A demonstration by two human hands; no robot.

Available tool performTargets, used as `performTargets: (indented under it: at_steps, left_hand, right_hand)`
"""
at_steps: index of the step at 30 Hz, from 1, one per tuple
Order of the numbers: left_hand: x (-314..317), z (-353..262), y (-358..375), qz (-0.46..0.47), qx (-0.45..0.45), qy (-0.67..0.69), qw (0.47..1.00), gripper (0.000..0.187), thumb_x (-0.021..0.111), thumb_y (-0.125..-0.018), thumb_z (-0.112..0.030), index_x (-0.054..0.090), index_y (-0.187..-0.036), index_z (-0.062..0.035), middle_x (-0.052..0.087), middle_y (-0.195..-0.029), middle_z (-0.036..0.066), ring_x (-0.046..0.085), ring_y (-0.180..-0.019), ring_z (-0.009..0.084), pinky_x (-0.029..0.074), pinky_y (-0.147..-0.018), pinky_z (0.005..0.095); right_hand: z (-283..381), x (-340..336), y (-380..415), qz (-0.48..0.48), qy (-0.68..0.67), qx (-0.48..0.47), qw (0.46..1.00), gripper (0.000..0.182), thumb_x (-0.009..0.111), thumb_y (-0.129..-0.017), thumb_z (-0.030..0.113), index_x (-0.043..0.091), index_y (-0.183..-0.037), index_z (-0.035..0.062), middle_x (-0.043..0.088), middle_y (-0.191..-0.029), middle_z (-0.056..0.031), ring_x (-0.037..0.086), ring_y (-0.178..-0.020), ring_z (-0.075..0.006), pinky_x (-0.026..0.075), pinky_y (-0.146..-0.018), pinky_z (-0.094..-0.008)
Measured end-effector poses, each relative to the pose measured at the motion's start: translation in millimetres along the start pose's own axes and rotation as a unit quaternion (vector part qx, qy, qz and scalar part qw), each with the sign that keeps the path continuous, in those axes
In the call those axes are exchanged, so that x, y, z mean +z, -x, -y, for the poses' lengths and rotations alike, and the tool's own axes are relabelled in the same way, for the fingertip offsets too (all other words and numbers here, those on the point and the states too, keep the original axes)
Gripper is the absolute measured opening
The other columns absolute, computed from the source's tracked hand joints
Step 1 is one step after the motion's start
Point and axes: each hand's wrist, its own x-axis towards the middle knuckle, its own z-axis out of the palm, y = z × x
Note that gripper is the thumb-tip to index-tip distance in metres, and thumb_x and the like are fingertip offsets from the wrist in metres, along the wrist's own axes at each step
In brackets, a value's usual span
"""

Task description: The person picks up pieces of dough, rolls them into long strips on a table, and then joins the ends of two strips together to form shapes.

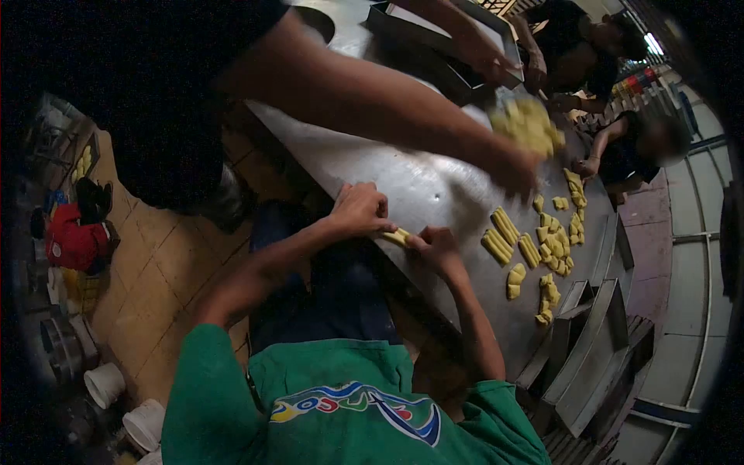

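A short roll of yellow dough [397,236] stretches between my two hands near the edge of the metal table [387,159]. My left hand [361,209] has its fingers curled, pinching one end of it. On the other end are the closed fingers of my right hand [439,251]. To the right, straight dough sticks [501,234] lie side by side in small groups. Beyond them is a cluster of shaped dough pieces [553,245]. A knotted-looking dough piece [547,298] rests nearer the metal tins.
A co-worker's arm [387,93] reaches across the table above my hands. Blurred yellow dough [527,128] is near that hand. Long metal tins [593,349] stand at the right edge. Other people [639,143] work at the far side. White buckets [105,385] sit on the floor.
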Motion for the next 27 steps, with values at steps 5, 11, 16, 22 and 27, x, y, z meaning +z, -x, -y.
performTargets:
  at_steps: [5, 11, 16, 22, 27]
  left_hand:
    - [-3.8, 3.9, 0.8, 0.055, -0.009, 0.106, 0.993, 0.051, 0.074, -0.071, -0.060, 0.070, -0.082, -0.0110, 0.067, -0.084, 0.012, 0.064, -0.081, 0.0274, 0.048, -0.075, 0.0364]
    - [-0.5, -12.4, -16.0, 0.094, -0.061, -0.049, 0.992, 0.049, 0.080, -0.063, -0.058, 0.070, -0.080, -0.0123, 0.065, -0.094, 0.012, 0.058, -0.099, 0.0303, 0.039, -0.091, 0.0526]
    - [-15.7, 9.2, -18.0, 0.100, 0.027, -0.010, 0.995, 0.047, 0.078, -0.065, -0.060, 0.070, -0.076, -0.0150, 0.061, -0.090, 0.007, 0.053, -0.101, 0.0273, 0.033, -0.087, 0.0489]
    - [-16.4, -4.7, -21.3, 0.100, 0.018, -0.023, 0.995, 0.048, 0.078, -0.063, -0.060, 0.069, -0.072, -0.0138, 0.059, -0.092, 0.008, 0.053, -0.102, 0.0281, 0.033, -0.086, 0.0477]
    - [7.9, -12.1, -24.6, 0.067, -0.048, -0.096, 0.992, 0.046, 0.082, -0.061, -0.058, 0.069, -0.074, -0.0155, 0.060, -0.090, 0.007, 0.055, -0.097, 0.0248, 0.031, -0.084, 0.0471]
  right_hand:
    - [-7.7, 2.7, 6.4, 0.007, -0.156, 0.020, 0.988, 0.047, 0.075, -0.078, 0.046, 0.071, -0.076, -0.0009, 0.066, -0.065, -0.0168, 0.065, -0.060, -0.0203, 0.050, -0.059, -0.0379]
    - [14.7, 6.5, 0.3, -0.025, 0.007, 0.094, 0.995, 0.069, 0.071, -0.069, 0.068, 0.070, -0.067, -0.0002, 0.062, -0.056, -0.0145, 0.063, -0.054, -0.0273, 0.049, -0.056, -0.0415]
    - [-9.2, -22.0, 3.4, 0.059, 0.028, 0.038, 0.997, 0.071, 0.068, -0.068, 0.073, 0.071, -0.064, 0.0022, 0.059, -0.050, -0.0089, 0.058, -0.047, -0.0221, 0.044, -0.048, -0.0373]
    - [1.0, -15.1, -6.1, -0.011, 0.107, -0.051, 0.993, 0.075, 0.067, -0.066, 0.077, 0.073, -0.067, 0.0016, 0.056, -0.046, -0.0110, 0.052, -0.040, -0.0234, 0.042, -0.046, -0.0369]
    - [8.3, -6.7, -11.2, -0.015, 0.072, 0.029, 0.997, 0.077, 0.068, -0.065, 0.077, 0.068, -0.055, 0.0003, 0.051, -0.043, -0.0082, 0.050, -0.038, -0.0220, 0.040, -0.044, -0.0368]
